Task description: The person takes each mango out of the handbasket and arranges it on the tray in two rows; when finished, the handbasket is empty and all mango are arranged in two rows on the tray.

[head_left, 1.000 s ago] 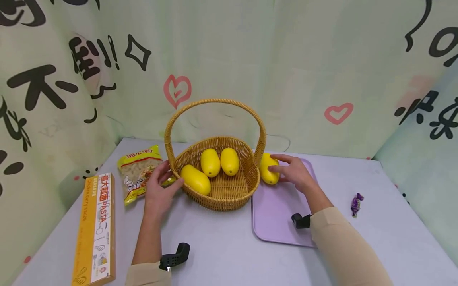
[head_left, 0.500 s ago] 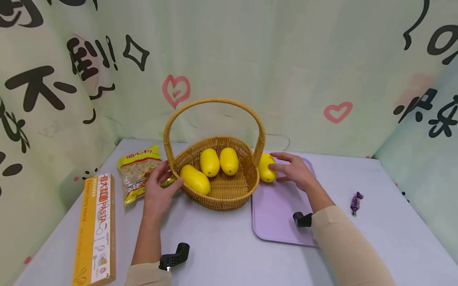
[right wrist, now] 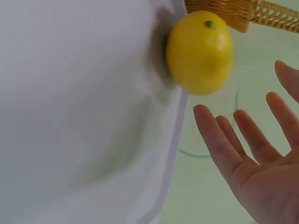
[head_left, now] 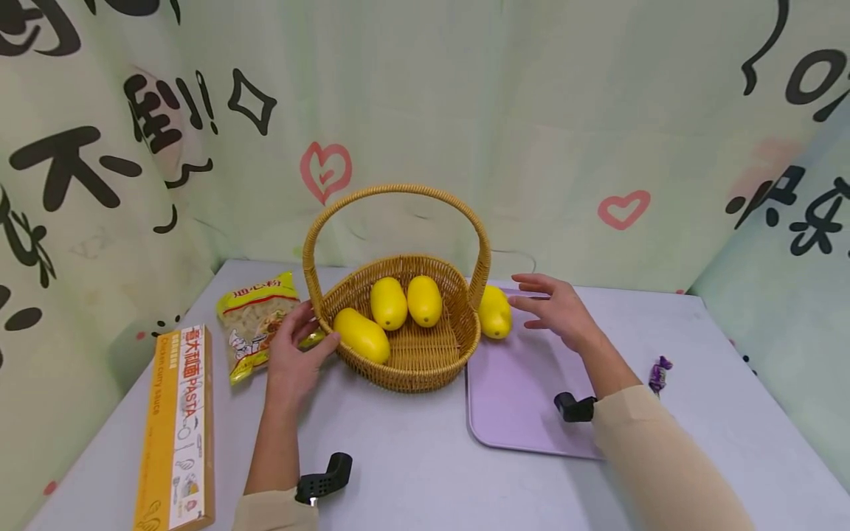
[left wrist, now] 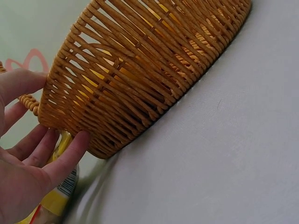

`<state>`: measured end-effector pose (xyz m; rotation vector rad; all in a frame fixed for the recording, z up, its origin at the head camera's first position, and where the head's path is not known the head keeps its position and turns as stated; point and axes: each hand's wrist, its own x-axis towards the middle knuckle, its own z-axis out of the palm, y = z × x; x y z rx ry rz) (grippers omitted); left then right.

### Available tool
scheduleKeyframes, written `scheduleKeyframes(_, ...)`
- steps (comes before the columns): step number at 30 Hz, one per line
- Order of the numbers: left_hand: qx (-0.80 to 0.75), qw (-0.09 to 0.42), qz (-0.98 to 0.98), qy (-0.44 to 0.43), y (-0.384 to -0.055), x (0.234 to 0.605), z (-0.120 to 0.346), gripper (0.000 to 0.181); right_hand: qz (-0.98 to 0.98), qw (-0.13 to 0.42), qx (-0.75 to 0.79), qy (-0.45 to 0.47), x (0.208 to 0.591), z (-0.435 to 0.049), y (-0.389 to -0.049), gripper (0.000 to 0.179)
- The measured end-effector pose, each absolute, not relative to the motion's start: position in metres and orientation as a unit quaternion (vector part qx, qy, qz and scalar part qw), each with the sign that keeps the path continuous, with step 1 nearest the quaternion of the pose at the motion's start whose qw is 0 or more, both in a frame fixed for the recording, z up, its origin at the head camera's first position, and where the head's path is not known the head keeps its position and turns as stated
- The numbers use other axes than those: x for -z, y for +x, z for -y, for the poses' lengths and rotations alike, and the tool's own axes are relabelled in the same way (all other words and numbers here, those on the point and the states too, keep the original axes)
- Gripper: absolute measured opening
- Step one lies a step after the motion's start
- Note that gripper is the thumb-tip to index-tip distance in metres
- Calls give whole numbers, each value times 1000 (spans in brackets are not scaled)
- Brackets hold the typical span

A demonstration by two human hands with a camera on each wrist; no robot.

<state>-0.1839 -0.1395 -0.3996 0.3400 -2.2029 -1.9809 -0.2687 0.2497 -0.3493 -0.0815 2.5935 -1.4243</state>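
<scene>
In the head view, my left hand [head_left: 293, 365] touches the left end of a wicker basket [head_left: 415, 380]; in the left wrist view its fingers [left wrist: 67, 161] lie fairly straight against the woven side. Inside the basket are three yellow oblong fruits, melon-like, one [head_left: 361, 335] near the left rim. A similar yellow fruit [head_left: 494, 313] lies at the far left of a lilac tray [head_left: 524, 402], close beside the basket. My right hand [head_left: 561, 313] is just right of that fruit, fingers spread and holding nothing. The right wrist view shows a gap between fingertips and fruit [right wrist: 200, 53].
A yellow snack-like bag [head_left: 255, 324] lies behind my left hand. Left of it is a long orange and white pasta box [head_left: 175, 428]. A purple wrapped candy [head_left: 658, 375] lies right of the tray. A printed curtain [head_left: 531, 147] hangs behind the table.
My right hand has let go of the yellow fruit and drawn back to the right. The fruit stays on the tray beside the basket. My left hand has stayed at the basket.
</scene>
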Motion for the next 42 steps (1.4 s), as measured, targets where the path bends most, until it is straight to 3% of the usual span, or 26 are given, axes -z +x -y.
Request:
scheduleKeyframes(12, 664, 79, 735, 114, -184, 401, 140, 69, -892, 56, 444, -70, 316, -238, -255, 50)
scheduleKeyframes(23, 670, 74, 730, 115, -183, 402, 141, 70, -879, 106, 446, -136, 295, -209, -243, 44)
scheduleKeyframes(33, 660, 63, 741, 106, -183, 404, 144, 72, -861, 165, 434, -208, 286, -174, -235, 52)
scheduleKeyframes(42, 660, 70, 742, 97, -184, 409, 143, 70, -878, 161, 411, -184, 281, -132, -241, 56)
